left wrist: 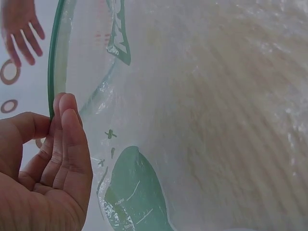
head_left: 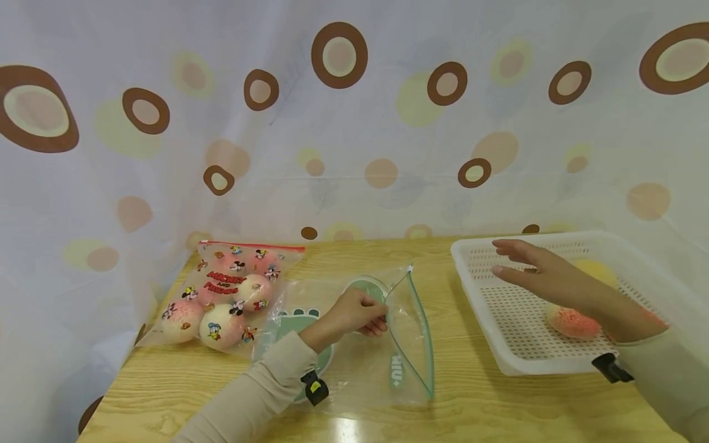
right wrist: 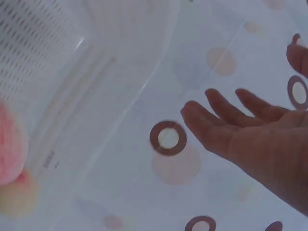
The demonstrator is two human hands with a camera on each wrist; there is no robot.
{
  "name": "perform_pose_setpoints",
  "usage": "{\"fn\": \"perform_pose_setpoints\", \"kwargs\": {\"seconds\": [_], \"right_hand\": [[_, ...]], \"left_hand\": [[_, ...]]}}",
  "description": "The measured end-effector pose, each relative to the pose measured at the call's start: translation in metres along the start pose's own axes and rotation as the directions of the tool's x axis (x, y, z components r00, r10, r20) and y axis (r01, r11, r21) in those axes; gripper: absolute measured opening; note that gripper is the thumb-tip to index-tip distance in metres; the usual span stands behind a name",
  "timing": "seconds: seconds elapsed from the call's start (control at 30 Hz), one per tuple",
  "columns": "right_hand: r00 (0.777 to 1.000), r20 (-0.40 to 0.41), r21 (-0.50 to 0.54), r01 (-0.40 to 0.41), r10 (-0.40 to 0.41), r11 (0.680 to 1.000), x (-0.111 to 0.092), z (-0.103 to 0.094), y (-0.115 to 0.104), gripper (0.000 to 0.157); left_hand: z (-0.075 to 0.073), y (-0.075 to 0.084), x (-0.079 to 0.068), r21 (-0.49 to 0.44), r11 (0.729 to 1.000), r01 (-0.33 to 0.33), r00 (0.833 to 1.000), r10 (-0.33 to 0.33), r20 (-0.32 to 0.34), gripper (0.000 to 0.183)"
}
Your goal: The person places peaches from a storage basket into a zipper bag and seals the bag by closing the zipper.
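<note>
Your left hand (head_left: 354, 312): pinching the mouth of a green-edged zipper bag (head_left: 362, 372), laid on the wood-grain table (head_left: 451, 400). Your right hand (head_left: 545, 275): fingers extended, over a white basket (head_left: 487, 326) (contents: seemingly peaches (head_left: 572, 322)).

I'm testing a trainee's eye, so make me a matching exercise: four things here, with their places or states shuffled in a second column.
Things:
1. left hand
2. right hand
3. red-zip bag
4. white basket

Places or states:
A. perforated, on the right of the table
B. holding nothing
C. pinching the green-edged bag
D. cartoon-printed

Pairs: 1-C, 2-B, 3-D, 4-A
</note>
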State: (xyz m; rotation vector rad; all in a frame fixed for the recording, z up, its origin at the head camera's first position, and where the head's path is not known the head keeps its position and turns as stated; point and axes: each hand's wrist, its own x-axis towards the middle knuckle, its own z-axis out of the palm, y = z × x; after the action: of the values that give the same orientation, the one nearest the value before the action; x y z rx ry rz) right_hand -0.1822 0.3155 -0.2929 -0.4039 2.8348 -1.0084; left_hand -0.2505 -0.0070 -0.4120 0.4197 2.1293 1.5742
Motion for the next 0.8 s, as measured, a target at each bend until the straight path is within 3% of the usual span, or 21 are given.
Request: {"fn": "perform_pose_setpoints", "kwargs": {"seconds": [0.2,0.3,0.43,0.53,0.63,0.73,0.8], "right_hand": [[0.998,0.056,-0.218,0.012,0.0,0.976,0.003,-0.023,0.044,0.065],[0.996,0.09,-0.333,0.042,-0.012,0.942,0.007,-0.029,0.066,0.068],[0.983,0.177,-0.44,0.044,0.039,0.897,0.012,-0.036,0.09,0.068],[0.958,0.249,-0.457,-0.01,0.139,0.889,0.015,-0.039,0.102,0.065],[0.92,0.31,-0.442,-0.086,0.241,0.893,0.017,-0.038,0.11,0.063],[0.883,0.332,-0.456,-0.157,0.331,0.876,0.016,-0.035,0.114,0.065],[0.871,0.334,-0.464,-0.18,0.36,0.867,0.016,-0.034,0.115,0.065]], "left_hand": [[0.003,0.0,0.0,-0.005,1.0,0.005,1.0,-0.005,0.009,0.026],[0.003,0.0,0.0,-0.004,1.0,0.007,1.0,-0.007,0.009,0.025],[0.004,0.0,0.0,-0.001,1.0,0.015,1.0,-0.015,0.003,0.026],[0.006,0.0,0.0,0.001,1.0,0.019,1.0,-0.019,-0.001,0.026],[0.007,0.0,-0.001,0.0,1.0,0.02,1.0,-0.02,-0.007,0.026],[0.008,0.001,-0.001,-0.003,1.0,0.019,1.0,-0.019,-0.006,0.026],[0.009,0.001,-0.002,-0.005,1.0,0.02,1.0,-0.02,-0.008,0.026]]}}
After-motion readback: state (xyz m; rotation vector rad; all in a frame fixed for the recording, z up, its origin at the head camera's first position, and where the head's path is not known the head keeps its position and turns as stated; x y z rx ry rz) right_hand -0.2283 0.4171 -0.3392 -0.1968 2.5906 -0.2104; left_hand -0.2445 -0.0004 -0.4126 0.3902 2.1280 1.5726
